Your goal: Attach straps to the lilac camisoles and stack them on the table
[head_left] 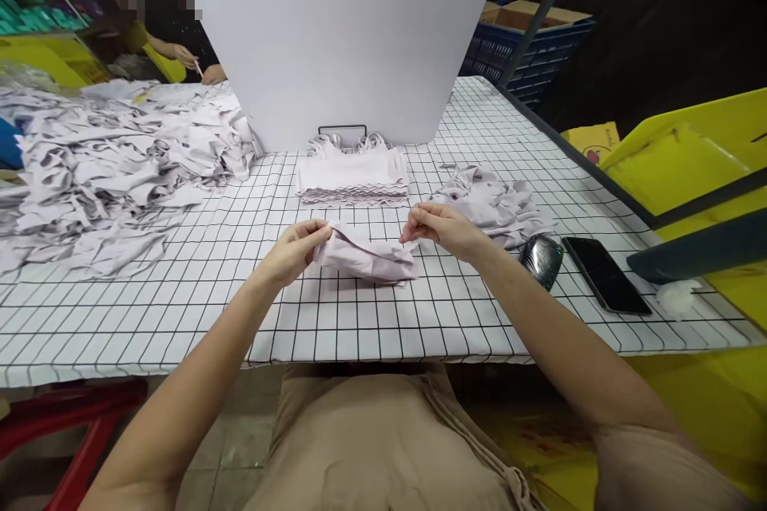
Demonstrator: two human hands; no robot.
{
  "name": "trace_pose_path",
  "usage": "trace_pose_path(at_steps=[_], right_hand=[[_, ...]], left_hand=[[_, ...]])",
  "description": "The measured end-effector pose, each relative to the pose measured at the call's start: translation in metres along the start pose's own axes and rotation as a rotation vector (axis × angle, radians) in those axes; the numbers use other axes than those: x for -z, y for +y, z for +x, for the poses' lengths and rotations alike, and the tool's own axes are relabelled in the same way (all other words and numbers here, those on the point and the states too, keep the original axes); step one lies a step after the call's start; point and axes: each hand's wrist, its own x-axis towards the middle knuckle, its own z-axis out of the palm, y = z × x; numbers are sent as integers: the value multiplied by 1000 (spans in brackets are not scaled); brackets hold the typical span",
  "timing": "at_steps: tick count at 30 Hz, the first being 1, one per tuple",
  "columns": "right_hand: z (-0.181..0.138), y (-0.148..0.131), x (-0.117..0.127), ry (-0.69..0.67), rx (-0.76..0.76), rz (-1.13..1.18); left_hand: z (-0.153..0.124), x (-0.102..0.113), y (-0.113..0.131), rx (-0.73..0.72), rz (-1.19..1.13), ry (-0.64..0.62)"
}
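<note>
A pale lilac fabric piece is held just above the checked table in front of me. My left hand pinches its left end with closed fingers. My right hand pinches its right end, fingers pressed together. Behind the piece lies a neat stack of folded pale pieces. To the right of my right hand sits a small loose heap of the same fabric.
A big heap of pale fabric covers the table's left side. A white board stands behind the stack. A black phone and a dark shiny object lie at right. Another person's hands work at far left. Yellow bins stand right.
</note>
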Motion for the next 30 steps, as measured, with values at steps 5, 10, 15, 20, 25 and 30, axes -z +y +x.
trace_pose_path(at_steps=[5,10,15,20,25,30], right_hand=[[6,6,-53,54,206,-399],[22,22,-73,270,181,-732],[31,13,-29,430,136,-753],[20,-11,-22,498,308,-677],[-30,-10,-25,277,568,-868],[-69,12,-20,-208,331,-913]], left_hand=[[-7,-20,15,59,-7,20],[-28,-25,31,-73,156,-43],[-26,12,22,-356,744,373],[2,41,-1,-393,965,612],[-25,53,-7,-489,1004,434],[-59,60,-16,-213,1004,-172]])
